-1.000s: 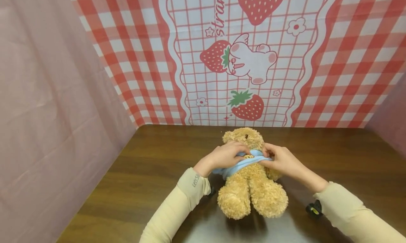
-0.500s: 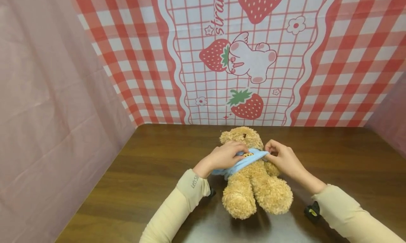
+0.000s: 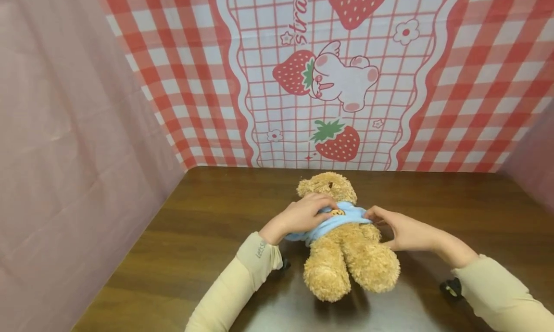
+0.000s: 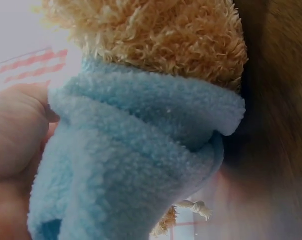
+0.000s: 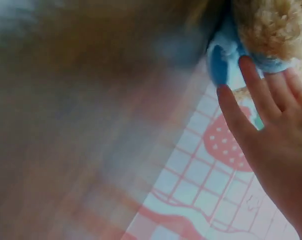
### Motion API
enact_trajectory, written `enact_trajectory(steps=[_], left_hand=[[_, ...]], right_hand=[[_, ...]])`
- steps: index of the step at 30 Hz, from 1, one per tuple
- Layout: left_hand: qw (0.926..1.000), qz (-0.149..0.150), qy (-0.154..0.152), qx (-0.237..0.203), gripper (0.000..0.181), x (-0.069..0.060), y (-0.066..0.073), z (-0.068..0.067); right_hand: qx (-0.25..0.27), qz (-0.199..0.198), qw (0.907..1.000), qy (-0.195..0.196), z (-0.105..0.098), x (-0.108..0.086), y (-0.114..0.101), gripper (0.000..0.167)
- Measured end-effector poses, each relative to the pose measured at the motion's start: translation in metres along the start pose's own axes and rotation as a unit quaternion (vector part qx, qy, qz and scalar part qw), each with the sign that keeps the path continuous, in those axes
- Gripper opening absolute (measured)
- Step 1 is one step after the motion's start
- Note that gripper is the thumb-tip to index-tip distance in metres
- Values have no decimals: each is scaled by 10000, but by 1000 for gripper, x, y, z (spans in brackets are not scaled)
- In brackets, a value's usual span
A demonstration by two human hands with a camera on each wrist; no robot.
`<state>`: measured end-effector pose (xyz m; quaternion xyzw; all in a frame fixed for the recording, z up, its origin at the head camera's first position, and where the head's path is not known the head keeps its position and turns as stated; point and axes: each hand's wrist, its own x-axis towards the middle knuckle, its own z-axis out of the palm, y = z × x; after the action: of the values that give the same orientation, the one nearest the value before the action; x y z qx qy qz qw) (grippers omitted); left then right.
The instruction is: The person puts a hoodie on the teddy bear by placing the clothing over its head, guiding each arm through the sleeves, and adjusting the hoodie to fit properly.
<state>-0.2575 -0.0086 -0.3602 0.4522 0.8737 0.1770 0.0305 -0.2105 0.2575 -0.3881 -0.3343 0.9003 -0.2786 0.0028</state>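
A tan, curly-furred teddy bear [image 3: 372,267] lies on its back, feet toward me, in a light-blue fleece shirt [image 3: 350,216] with a small yellow face patch. My left hand [image 3: 303,214] pinches the shirt at the chest between thumb and fingers. In the left wrist view, folds of the blue fleece [image 4: 121,165] hang beside the thumb. On the other side, my right hand [image 3: 407,231] has its thumb spread and its fingertips at the shirt's edge. The right wrist view shows that hand's fingers [image 5: 260,90] extended against the shirt. My left hand covers part of the bear's chest.
The bear is on a dark brown wooden table [image 3: 207,216]. Behind the table hangs a red-checked strawberry cloth [image 3: 294,130], and a pink curtain [image 3: 78,130] hangs at the left.
The shirt's right edge, earlier bunched and pinched by my right hand, now lies lower and flatter. My right hand has loosened and moved slightly right. The bear's legs have shifted right.
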Motion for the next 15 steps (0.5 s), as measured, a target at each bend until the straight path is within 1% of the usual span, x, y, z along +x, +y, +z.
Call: enact_trajectory(steps=[2, 3, 5, 8, 10, 12, 15], left_hand=[[10000, 39, 15, 27, 29, 0, 0, 0], [10000, 66, 16, 38, 29, 0, 1, 1], [9998, 173, 6, 84, 29, 1, 3, 3], [9996, 218, -55, 190, 31, 1, 5, 4], [9994, 134, -109, 312, 33, 1, 7, 5], [9989, -23, -156, 432, 35, 1, 8, 5], [9975, -269, -210, 611, 39, 1, 9, 4]], right_hand=[[-152, 39, 9999, 30, 3, -3, -1, 45], [-290, 49, 9995, 128, 4, -3, -2, 44], [-505, 32, 9977, 441, 6, -3, -3, 41], [-669, 42, 9938, 885, 9, 2, -4, 40], [-820, 44, 9901, 1140, 10, 5, -5, 39], [-1034, 91, 9852, 1365, 11, 9, -8, 37], [-1296, 336, 9771, 1653, 13, 15, -13, 30]])
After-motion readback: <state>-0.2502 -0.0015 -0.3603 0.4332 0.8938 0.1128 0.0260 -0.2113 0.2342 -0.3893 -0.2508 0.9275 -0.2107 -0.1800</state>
